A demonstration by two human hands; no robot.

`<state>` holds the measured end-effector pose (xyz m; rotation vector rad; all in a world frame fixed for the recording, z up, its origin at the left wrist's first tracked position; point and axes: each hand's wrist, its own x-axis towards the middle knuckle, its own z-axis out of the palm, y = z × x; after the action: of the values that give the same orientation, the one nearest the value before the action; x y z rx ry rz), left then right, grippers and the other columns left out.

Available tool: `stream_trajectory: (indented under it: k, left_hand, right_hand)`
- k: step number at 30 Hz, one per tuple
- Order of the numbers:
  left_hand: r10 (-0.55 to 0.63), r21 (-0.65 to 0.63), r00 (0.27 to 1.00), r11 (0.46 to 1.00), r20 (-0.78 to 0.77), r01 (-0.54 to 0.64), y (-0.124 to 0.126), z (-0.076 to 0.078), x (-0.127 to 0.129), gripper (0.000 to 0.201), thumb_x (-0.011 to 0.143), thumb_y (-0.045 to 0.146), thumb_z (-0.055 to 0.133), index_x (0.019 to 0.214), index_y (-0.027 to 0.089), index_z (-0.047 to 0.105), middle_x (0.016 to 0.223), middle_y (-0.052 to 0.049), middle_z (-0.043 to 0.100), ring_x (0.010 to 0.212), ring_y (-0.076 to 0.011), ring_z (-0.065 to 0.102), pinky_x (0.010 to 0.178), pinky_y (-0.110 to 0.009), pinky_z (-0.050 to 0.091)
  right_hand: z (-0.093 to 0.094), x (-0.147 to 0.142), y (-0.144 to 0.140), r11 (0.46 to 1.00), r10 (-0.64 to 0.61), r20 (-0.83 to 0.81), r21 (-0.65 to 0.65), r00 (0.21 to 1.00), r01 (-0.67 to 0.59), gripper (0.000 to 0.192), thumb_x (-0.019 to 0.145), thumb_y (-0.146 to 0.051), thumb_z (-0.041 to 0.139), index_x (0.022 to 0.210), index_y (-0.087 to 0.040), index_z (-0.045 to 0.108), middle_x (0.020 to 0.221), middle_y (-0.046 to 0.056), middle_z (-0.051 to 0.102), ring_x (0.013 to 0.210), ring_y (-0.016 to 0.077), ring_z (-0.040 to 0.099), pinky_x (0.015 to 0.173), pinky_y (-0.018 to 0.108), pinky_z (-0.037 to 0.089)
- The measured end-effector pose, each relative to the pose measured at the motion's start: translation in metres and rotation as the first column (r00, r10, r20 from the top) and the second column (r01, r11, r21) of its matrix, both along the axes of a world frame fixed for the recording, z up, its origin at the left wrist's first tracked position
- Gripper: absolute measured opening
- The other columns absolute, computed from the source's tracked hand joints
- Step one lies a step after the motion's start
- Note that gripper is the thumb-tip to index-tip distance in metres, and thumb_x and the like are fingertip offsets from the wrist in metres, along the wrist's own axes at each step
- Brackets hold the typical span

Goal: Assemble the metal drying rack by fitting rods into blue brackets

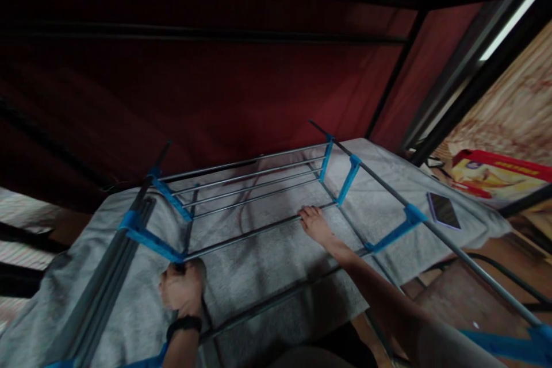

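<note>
Head view, looking down on a metal rack frame (pixel 259 184) of grey rods and blue plastic connectors, lying across a surface draped in a grey cloth (pixel 267 264). Left hand (pixel 181 287), black band at the wrist, clenched around the lower left corner of the frame, just under a blue connector (pixel 150 241) where a rod joins. Right hand (pixel 314 223) resting fingers-forward on a cross rod near the middle of the frame, fingers curled lightly over it; whether truly gripping or only pressing, cannot tell. Long side rod running from the far corner down toward the lower right edge of the picture, jutting well past the cloth's right edge. Phone (pixel 444 211) lying flat on the cloth just right of that rod, near the cloth's right edge, apart from both hands. Dark red fabric wall (pixel 259 80) close behind the far edge of the frame, little room there. Bare cloth between the two hands and on the near side. Red and yellow box (pixel 500 175) beyond the right edge, well apart.
</note>
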<state>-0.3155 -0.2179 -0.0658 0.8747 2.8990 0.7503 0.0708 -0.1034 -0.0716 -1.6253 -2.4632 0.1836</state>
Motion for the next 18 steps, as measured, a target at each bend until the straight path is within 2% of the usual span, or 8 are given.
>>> stream_trajectory:
  k: [4, 7, 11, 18]
  left_hand:
    - [0.024, 0.015, 1.000, 1.000, 0.008, -0.024, 0.003, 0.001, 0.000, 0.048, 0.089, 0.050, 0.042, 0.113, 0.016, 0.068, 0.116, -0.022, 0.066, 0.104, -0.0398, 0.063, 0.076, -0.049, 0.051]
    - [0.025, 0.006, 0.999, 1.000, 0.038, -0.025, 0.004, 0.002, -0.002, 0.053, 0.091, 0.055, 0.038, 0.110, 0.017, 0.068, 0.116, -0.022, 0.066, 0.105, -0.0388, 0.063, 0.079, -0.048, 0.051]
    - [0.046, 0.027, 0.996, 0.998, 0.078, -0.048, 0.005, 0.000, -0.005, 0.051, 0.091, 0.056, 0.041, 0.110, 0.018, 0.068, 0.120, -0.019, 0.067, 0.105, -0.0366, 0.064, 0.081, -0.047, 0.051]
    - [0.039, 0.064, 0.996, 0.997, 0.075, -0.044, 0.004, -0.003, -0.004, 0.054, 0.091, 0.058, 0.042, 0.110, 0.015, 0.068, 0.115, -0.021, 0.069, 0.098, -0.0377, 0.064, 0.075, -0.049, 0.050]
  right_hand:
    - [-0.004, 0.029, 0.005, 0.998, -0.048, -0.010, 0.045, 0.999, 0.049, 0.031, 0.104, -0.029, 0.041, 0.123, -0.016, 0.062, 0.122, 0.013, 0.064, 0.120, 0.0243, 0.052, 0.110, 0.042, 0.034]
    - [-0.006, 0.031, 0.008, 0.999, -0.017, 0.004, 0.046, 1.000, 0.017, 0.033, 0.103, -0.035, 0.044, 0.121, -0.014, 0.062, 0.121, 0.014, 0.064, 0.115, 0.0263, 0.053, 0.105, 0.041, 0.037]
    - [-0.007, 0.029, 0.011, 0.999, 0.028, 0.019, 0.035, 0.999, -0.029, 0.032, 0.103, -0.036, 0.045, 0.120, -0.015, 0.063, 0.119, 0.014, 0.065, 0.114, 0.0276, 0.054, 0.102, 0.041, 0.038]
    - [-0.015, 0.034, 0.016, 0.996, 0.032, 0.033, 0.086, 0.999, -0.034, 0.022, 0.098, -0.029, 0.053, 0.111, -0.016, 0.066, 0.115, 0.015, 0.067, 0.110, 0.0295, 0.056, 0.101, 0.044, 0.039]
